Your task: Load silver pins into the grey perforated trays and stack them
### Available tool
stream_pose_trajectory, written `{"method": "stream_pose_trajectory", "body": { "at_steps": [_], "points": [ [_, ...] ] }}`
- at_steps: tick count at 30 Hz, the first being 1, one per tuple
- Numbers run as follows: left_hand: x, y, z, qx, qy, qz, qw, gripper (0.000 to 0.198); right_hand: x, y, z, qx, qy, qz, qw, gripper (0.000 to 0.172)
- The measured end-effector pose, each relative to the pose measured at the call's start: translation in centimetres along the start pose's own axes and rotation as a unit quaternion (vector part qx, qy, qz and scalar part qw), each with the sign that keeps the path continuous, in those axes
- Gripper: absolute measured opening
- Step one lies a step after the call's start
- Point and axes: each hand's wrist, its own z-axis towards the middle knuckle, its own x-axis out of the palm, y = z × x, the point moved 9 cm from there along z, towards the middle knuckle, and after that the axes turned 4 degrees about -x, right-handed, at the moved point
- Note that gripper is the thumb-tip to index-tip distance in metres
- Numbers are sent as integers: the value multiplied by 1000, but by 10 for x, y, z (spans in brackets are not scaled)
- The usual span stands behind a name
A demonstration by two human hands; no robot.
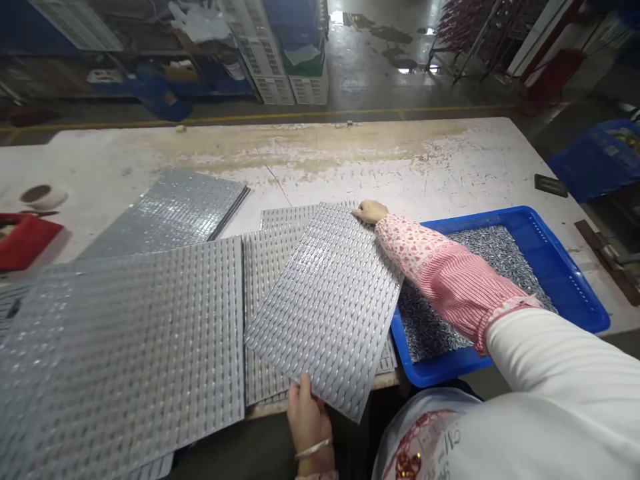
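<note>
A grey ribbed tray panel point(327, 303) lies tilted over other panels at the table's front edge. My left hand point(307, 417), with a bangle on the wrist, grips its near corner from below. My right hand point(370, 211), in a pink patterned sleeve, holds its far corner with fingers curled on the edge. Under it lies another panel of the same kind point(265, 267).
A blue bin point(560, 260) full of small metal parts sits at the right under my right arm. More grey panels lie at the left front point(125, 347) and behind point(175, 207). A red object point(25, 240) and a bowl point(43, 195) stand at far left.
</note>
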Motion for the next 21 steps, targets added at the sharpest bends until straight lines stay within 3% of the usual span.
{"method": "stream_pose_trajectory", "body": {
  "at_steps": [5,10,15,21],
  "points": [
    [19,-22,-32,-10,25,-74,997,43,-39,-44,-35,32,-35,38,998,44],
    [62,-55,-73,70,99,-93,988,47,-85,-131,-89,47,-126,183,974,36],
    [137,-81,-112,113,211,-78,968,56,-136,-250,-149,59,-223,391,891,25],
    [248,-101,-148,168,253,-13,953,52,-175,-386,-185,27,-188,519,833,15]
  ]
}}
